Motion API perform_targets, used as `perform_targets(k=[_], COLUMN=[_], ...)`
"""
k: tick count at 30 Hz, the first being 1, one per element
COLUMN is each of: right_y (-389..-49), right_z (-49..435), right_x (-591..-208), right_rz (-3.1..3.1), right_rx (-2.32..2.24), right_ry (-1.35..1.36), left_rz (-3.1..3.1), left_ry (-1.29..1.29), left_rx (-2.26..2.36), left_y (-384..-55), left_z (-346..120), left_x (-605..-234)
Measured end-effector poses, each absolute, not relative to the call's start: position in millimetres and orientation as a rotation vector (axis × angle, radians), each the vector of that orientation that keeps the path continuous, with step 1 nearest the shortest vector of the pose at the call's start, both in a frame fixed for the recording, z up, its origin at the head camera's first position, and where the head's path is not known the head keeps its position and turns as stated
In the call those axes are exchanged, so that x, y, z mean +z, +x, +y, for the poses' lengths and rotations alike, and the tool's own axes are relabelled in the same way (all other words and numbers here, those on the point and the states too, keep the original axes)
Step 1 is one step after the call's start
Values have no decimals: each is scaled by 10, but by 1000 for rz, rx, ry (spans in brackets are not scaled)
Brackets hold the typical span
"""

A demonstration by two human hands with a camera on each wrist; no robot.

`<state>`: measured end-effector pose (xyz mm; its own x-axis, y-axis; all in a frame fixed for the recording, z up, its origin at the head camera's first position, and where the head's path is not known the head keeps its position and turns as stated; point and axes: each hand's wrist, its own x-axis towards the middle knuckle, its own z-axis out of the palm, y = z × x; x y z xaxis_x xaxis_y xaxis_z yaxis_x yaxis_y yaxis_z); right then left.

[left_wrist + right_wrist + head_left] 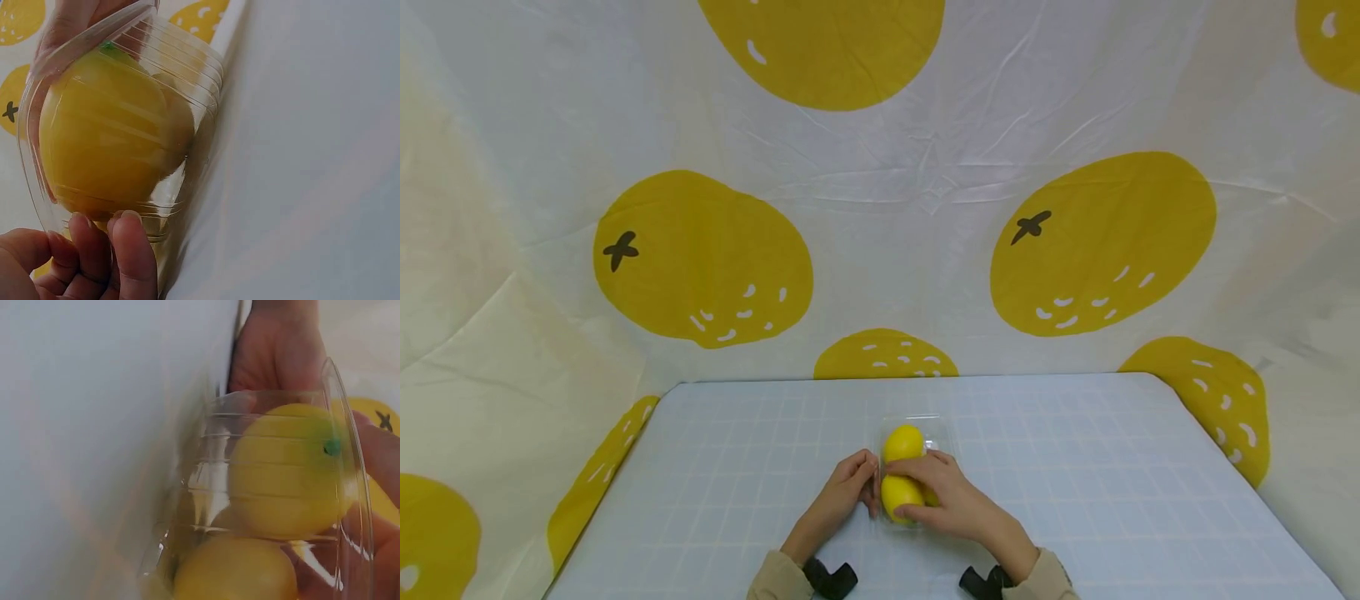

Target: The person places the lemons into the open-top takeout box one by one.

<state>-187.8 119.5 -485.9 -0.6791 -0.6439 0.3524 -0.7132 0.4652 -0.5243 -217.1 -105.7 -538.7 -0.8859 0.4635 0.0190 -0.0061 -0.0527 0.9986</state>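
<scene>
A clear plastic container [938, 429] sits on the table, holding yellow lemons. The far lemon [903, 442] lies inside it untouched. My right hand [953, 498] reaches over the container and grips the near lemon [899, 493], thumb on the near side and fingers on the far side. More yellow shows under its palm, mostly hidden. At the container's left wall, my left hand [852, 482] has its fingers curled, pinching the lower rim, fingertips [131, 228] against the plastic. Through the wall, the gripped lemon [103, 134] shows a green tip.
A pale checked cloth covers the table [737, 467]. Behind it hangs a white curtain [895, 250] printed with large yellow fruit. Black straps with camera mounts [831, 579] sit at both wrists, close over the table's near side.
</scene>
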Motion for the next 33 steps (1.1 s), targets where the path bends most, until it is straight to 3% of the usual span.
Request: perform_targets(k=[18,33], right_y=[-1836,-1822], right_z=[1167,1315], right_x=[-4854,-4683], right_rz=[-2652,-2597], right_rx=[760,1014], right_ry=[1209,1121], left_rz=[1936,1893], left_ry=[518,369], left_rx=[1997,1950], left_y=[-2152,-2191], left_z=[-1042,-1092], left_x=[-5411,-5351])
